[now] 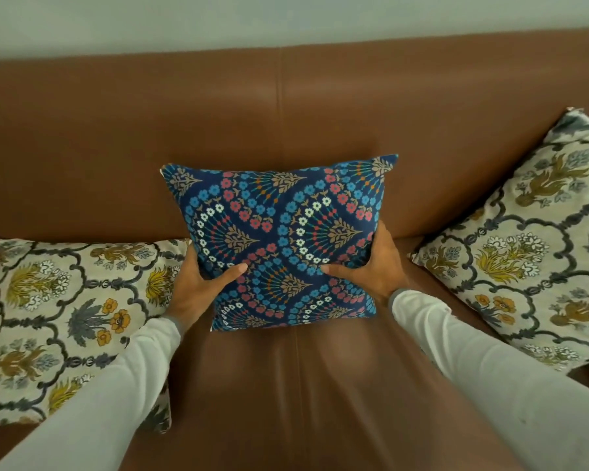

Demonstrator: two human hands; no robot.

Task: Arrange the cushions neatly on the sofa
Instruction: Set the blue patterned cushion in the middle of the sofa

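Blue cushion [279,243]: front and centre, gripped at both side edges and standing up against the backrest, right over the middle seam of the sofa [116,147].
Left hand [198,287]: clamped on the cushion's left edge, thumb pressing into the patterned front, fingers tucked out of sight behind.
Right hand [371,266]: same story on the right edge, thumb across the front, fingers wrapped behind.
Sleeves [490,368]: pale, reaching in from both lower corners.
Left cream cushion [58,321]: lying flat on the seat, just beside the left hand.
Right cream cushion [524,249]: tilted, leaning at the sofa's right end, apart from the blue one.
Wall [218,18]: pale, behind the backrest.
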